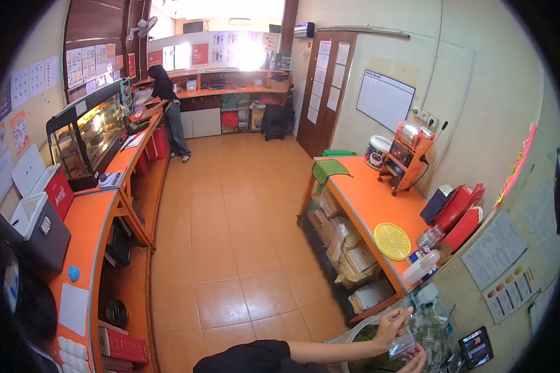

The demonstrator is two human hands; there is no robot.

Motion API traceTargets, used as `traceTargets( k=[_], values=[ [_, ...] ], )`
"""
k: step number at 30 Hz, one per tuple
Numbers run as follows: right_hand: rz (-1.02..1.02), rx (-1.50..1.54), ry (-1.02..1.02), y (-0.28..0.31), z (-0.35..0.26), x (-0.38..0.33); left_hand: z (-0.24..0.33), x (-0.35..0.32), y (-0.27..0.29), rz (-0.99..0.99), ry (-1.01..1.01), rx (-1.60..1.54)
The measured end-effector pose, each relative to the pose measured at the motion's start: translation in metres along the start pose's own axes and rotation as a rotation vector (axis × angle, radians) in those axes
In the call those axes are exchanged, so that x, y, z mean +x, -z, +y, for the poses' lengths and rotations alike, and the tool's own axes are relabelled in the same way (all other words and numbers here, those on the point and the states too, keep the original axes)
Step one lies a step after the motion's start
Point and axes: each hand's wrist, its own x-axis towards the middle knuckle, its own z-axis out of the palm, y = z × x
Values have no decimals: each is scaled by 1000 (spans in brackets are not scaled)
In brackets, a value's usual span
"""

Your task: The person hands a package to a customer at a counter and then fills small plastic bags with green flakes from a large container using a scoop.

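At the lower right edge of the head view, my left hand (pixel 390 327) is raised with its fingers pinched at the upper part of a small clear plastic bag (pixel 402 345). My right hand (pixel 415 359), partly cut off by the picture's lower edge, closes on the lower side of the same bag. What the bag holds, if anything, is too small to make out. Under my hands stands a round pale tub (pixel 353 332) with green stuff inside. Beside it lie several small clear bags (pixel 440 339) with green contents.
A lit phone-like screen (pixel 476 348) stands right of the bags. The orange table (pixel 370 198) ahead carries a cup-sealing machine (pixel 408 155), a yellow round lid (pixel 392 241) and a plastic jar. Along the left runs an orange counter (pixel 84 261). A person (pixel 165 102) works far off.
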Motion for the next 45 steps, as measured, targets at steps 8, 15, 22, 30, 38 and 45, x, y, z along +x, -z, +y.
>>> traceTargets(
  k=[8, 15, 22, 30, 38, 45],
  values=[
    [205, -270, 196, -4, 18, -4, 16, 4, -2, 150, 41, 70],
    [204, -514, 185, 24, -17, 9, 55, 5, -11, -590, 33, 1115],
    [-73, -180, -71, 33, -5, -16, 19, 2, 10, -757, 212, 1072],
    [-90, -279, -65, 24, -15, -18, 31, -9, -8, -718, 110, 1171],
    [-185, -163, -118, 27, -10, -13, 45, -2, -5, -1104, 109, 1368],
    [187, -747, 171, 10, -10, -10, 42, -6, 4, -922, -328, 1642]
  ],
)
